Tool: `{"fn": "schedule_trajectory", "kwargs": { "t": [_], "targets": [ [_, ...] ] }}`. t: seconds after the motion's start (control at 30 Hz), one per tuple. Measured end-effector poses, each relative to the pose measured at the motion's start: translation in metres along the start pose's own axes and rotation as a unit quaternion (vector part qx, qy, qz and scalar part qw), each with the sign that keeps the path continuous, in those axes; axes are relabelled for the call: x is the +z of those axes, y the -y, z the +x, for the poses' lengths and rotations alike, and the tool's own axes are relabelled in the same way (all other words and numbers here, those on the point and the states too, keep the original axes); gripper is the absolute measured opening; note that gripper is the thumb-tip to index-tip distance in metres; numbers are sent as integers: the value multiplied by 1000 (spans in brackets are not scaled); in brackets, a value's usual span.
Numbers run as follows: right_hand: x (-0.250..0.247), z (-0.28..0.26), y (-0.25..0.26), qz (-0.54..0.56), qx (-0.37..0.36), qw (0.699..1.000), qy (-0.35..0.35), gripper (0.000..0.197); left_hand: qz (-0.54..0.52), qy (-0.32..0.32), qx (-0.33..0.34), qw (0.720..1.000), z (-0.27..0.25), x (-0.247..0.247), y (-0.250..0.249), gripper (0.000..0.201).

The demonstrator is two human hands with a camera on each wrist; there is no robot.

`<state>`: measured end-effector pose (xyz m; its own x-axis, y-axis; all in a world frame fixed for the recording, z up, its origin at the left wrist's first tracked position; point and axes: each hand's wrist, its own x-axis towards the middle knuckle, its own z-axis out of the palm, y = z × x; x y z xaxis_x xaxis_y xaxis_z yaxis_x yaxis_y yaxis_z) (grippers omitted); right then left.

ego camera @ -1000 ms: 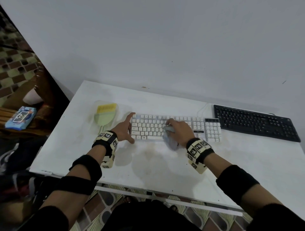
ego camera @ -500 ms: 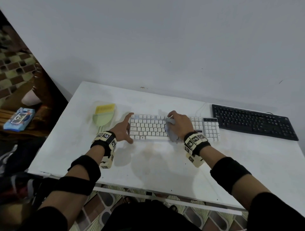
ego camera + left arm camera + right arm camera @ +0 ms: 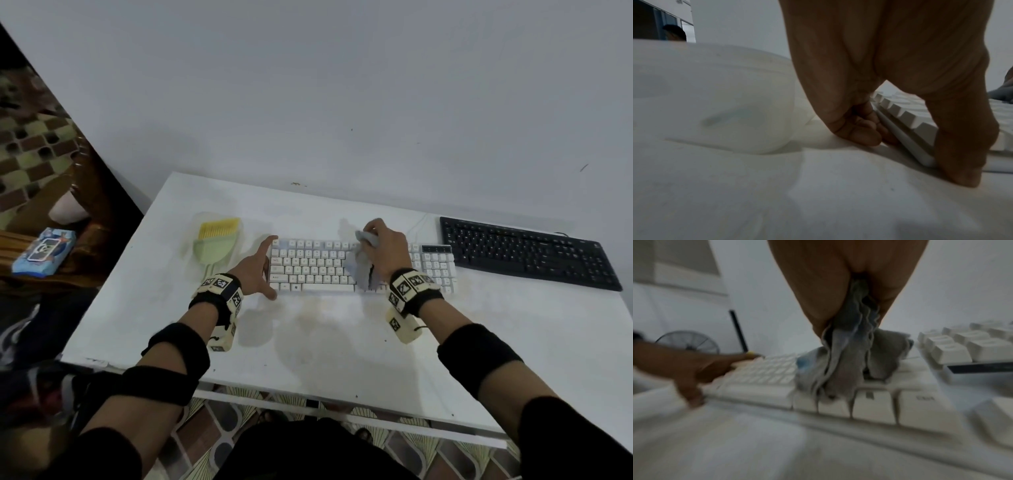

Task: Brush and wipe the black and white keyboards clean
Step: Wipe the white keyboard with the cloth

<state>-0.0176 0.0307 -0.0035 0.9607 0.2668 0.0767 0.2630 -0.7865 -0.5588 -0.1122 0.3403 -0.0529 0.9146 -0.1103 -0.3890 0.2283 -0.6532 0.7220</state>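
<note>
Right hand (image 3: 380,250) of mine is clamped round a crumpled grey cloth (image 3: 363,265), pressing it onto the middle keys of the white rectangular plastic keyboard (image 3: 315,267); in the right wrist view the cloth (image 3: 846,363) bunches out below my palm and drapes over the bottom row of keys, though that picture is blurred

My left hand (image 3: 257,270) lies with fingers apart at the left end of the white keyboard, index finger along its far left corner and thumb at its near left corner, bracing the edge; the left wrist view shows the thumb (image 3: 962,154) down on the white tabletop (image 3: 308,342) against the keyboard frame (image 3: 906,142)

Left of the white keyboard lies a pale green brush with yellow bristles (image 3: 215,243). Right of it, just apart, lies the black rectangular keyboard (image 3: 527,253) on the same tabletop
</note>
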Motion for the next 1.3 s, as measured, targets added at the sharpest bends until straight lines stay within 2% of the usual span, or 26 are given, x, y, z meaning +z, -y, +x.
{"fn": "schedule_trajectory", "kwargs": {
  "t": [0.1, 0.17, 0.2, 0.27, 0.37, 0.47, 0.57, 0.67, 0.7, 0.77, 0.83, 0.97, 1.03, 1.1, 1.23, 1.3],
  "targets": [
    [13, -6, -3, -126, -70, 988, 53, 25, 0, 0, 2, 1000, 1, 1, -1, 142],
    [23, -22, -6, -208, -93, 973, 45, 37, 1, -1, 2, 1000, 1, 0, -1, 142],
    [23, -29, -5, -213, -87, 973, 33, 40, 0, 0, 1, 1000, 1, 1, -1, 142],
    [23, -36, -5, -181, -87, 979, 32, 40, 1, 1, -1, 1000, 2, 1, 0, 142],
    [17, -32, -7, -151, -137, 978, 53, 41, 4, -1, -3, 1000, 2, 1, 1, 143],
    [14, -37, -9, -121, -90, 984, 94, 28, 4, -2, -4, 1000, 2, 1, 1, 142],
    [11, -50, -13, -126, -107, 976, 143, 13, 2, -1, -3, 1000, 2, 2, 0, 143],
    [-4, -49, -6, -75, -93, 978, 170, 22, 4, -2, -3, 1000, 1, 1, 2, 143],
    [-10, -44, -3, -62, -77, 982, 160, 20, 6, -2, -1, 1000, 2, 1, 3, 143],
    [-18, -31, 0, -48, -48, 994, 81, 9, 9, 1, 2, 1000, 3, 1, 2, 142],
    [-17, -20, 2, -51, -34, 997, 39, 18, 9, 0, 0, 1000, 4, 0, 3, 142],
    [0, -26, 1, -97, -28, 987, 125, 34, 12, -3, -1, 1000, 5, 2, 3, 143],
    [2, -40, -1, -120, -42, 982, 142, 43, 11, -1, -2, 1000, 5, 2, 3, 143],
    [2, -55, -2, -141, -66, 974, 164, 39, 9, -1, -1, 1000, 4, 1, 4, 143],
    [-4, -62, -4, -159, -87, 958, 221, 17, 8, -3, -3, 1000, 4, 1, 4, 144],
    [-10, -50, -5, -139, -72, 969, 191, 15, 6, -1, -2, 1000, 3, 1, 2, 144]
  ]
}}
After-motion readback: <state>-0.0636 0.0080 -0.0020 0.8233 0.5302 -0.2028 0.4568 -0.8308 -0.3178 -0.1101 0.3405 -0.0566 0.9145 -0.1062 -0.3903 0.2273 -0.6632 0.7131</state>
